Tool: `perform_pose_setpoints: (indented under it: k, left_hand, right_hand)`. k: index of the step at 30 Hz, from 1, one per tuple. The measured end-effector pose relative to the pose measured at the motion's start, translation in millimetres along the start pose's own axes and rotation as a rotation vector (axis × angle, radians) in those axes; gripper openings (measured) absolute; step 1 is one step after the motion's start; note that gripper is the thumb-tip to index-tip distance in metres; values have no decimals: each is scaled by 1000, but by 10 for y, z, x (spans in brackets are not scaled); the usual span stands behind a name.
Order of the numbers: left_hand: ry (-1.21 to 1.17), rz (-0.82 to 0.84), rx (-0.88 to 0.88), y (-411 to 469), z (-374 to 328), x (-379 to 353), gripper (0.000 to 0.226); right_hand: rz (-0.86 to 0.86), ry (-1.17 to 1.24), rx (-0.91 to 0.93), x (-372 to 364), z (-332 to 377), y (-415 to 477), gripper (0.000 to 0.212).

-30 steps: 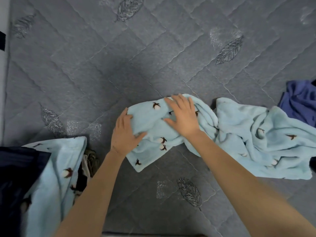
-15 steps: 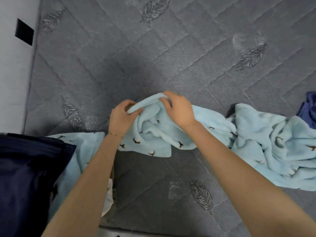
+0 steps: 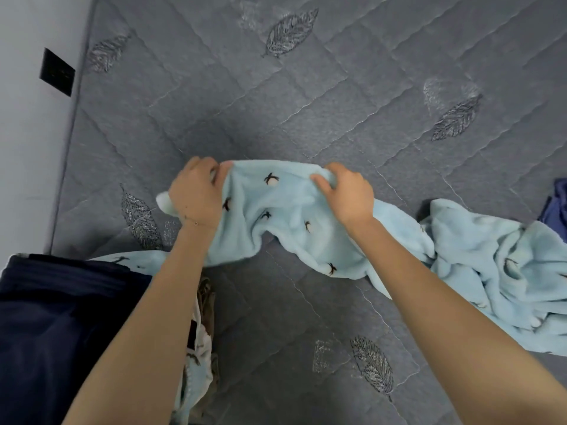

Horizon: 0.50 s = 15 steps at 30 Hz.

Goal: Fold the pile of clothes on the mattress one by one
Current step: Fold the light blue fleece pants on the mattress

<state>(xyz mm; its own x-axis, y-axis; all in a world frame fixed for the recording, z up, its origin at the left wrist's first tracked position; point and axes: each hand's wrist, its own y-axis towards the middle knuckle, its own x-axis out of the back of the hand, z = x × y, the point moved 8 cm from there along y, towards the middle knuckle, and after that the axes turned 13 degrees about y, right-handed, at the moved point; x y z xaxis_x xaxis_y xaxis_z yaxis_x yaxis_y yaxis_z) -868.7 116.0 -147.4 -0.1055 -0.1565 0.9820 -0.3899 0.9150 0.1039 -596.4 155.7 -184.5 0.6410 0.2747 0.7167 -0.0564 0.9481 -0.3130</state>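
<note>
On the mattress [image 3: 306, 102], my left hand [image 3: 196, 194] and right hand [image 3: 346, 194] each pinched the fleece garment [image 3: 285, 216] by its far edge; its bulk trailed rightward.

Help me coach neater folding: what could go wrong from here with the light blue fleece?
The left hand and right hand pinch only the top edge of the light blue fleece; its middle sags and may crease. The bunched part on the right lies beside the purple garment; pulling could drag that along.
</note>
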Motion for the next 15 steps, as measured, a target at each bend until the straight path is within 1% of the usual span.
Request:
perform_pose_setpoints:
  k: [2, 3, 4, 5, 7, 9, 11, 12, 13, 15]
  left_hand:
    - [72, -198, -111, 133, -147, 118, 33]
    - [105, -259, -143, 162, -205, 131, 25]
    - [106, -272, -170, 165, -258, 101, 22]
    - [82, -247, -198, 146, -307, 35, 24]
    - [13, -130, -251, 46, -385, -139, 30]
    - [-55, 81, -305, -118, -437, -405, 41]
    - [-112, 328, -355, -329, -495, -695, 56]
    - [-133, 412, -383, -436, -539, -805, 63]
    - [-146, 454, -419, -528, -604, -880, 67]
    - [-147, 479, -512, -690, -772, -956, 70]
  right_hand:
    - [-65, 18, -4, 59, 7, 46, 35]
    - [-91, 8, 4, 78, 2, 63, 34]
    - [-109, -21, 15, 88, -13, 69, 35]
    - [-121, -58, 27, 91, -37, 65, 40]
    - [-134, -100, 73, 87, -71, 37, 52]
    - [-114, -125, 110, 59, -125, 2, 59]
    - [-41, -161, 69, 1, -271, -17, 61]
    - [3, -173, 27, -30, -374, -27, 61]
    - [39, -174, -10, -55, -476, -40, 60]
    - [76, -145, -32, -100, -596, -87, 59]
